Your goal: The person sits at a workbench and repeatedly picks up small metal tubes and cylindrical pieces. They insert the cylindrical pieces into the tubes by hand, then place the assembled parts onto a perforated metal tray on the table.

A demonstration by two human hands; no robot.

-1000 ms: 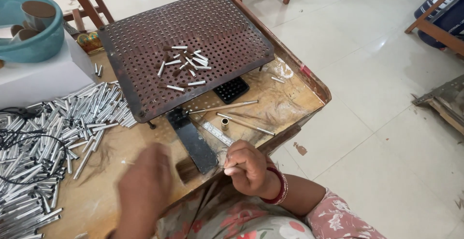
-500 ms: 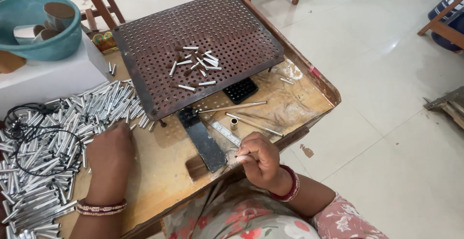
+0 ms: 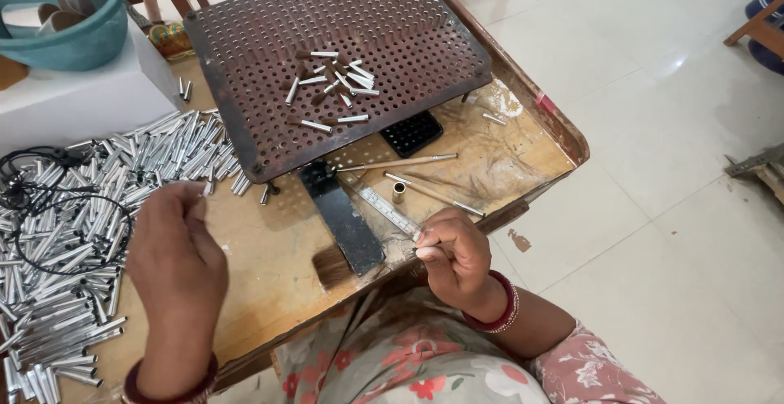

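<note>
Wooden worktable (image 3: 269, 265) centre frame, left hand (image 3: 175, 249) loosely curled beside metal tubes (image 3: 73, 241), right hand (image 3: 457, 257) pinching a small piece at the near edge, open floor (image 3: 653, 167) right.

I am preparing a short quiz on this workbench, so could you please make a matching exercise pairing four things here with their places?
Things:
1. metal tubes pile
2. perforated tray
3. teal bowl
4. steel ruler

Places:
A. on the white box at the table's far left
B. just beyond the right hand
C. raised at the table's far side, a few tubes on it
D. under the left hand

Pairs: 1-D, 2-C, 3-A, 4-B
</note>
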